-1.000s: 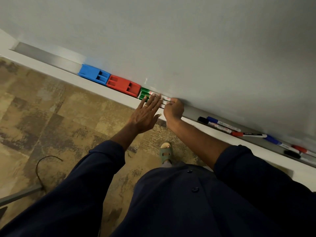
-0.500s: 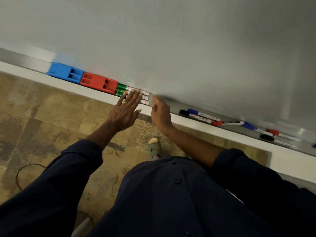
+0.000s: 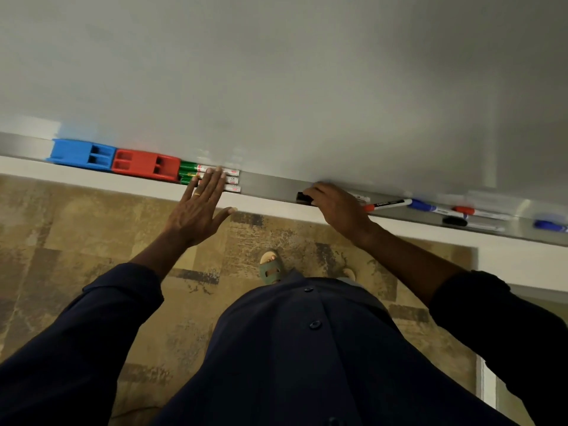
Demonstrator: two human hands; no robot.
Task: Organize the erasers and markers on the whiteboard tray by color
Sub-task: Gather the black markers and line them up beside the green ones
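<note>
— While our left hand (image 3: 196, 210) lies flat and spread, fingertips (image 3: 215, 175) resting on the three green markers (image 3: 196, 175) just beside the red eraser (image 3: 146, 164), where are we in the sorting?

— We judge the erasers and the greens done: blue eraser (image 3: 81, 153) touching the red one, then the greens packed side by side on the whiteboard tray (image 3: 267, 187). Our right hand (image 3: 335, 207) is over at the mixed lot, curled down over a black marker (image 3: 304, 197) whose cap end pokes out to the left of the knuckles. Whether the fingers have actually closed on it we cannot tell (the back of the hand hides them).

— And what does the next move call for?

— Getting a firm pinch on that black marker and bringing it across the bare stretch of tray toward the greens, without nudging the red-capped marker (image 3: 387, 204) lying just beside our hand. Further right lie a blue marker (image 3: 427, 207), another red one (image 3: 465, 210), a second black one (image 3: 455, 222) and one more blue (image 3: 548, 225), so most of the colour grouping is still ahead.

— Any writing we can read?

— Hardly. The red-capped marker's barrel carries a dark printed word, too blurred to make out. The greens have white label ends with small red marks (a logo, perhaps), also unreadable.
</note>
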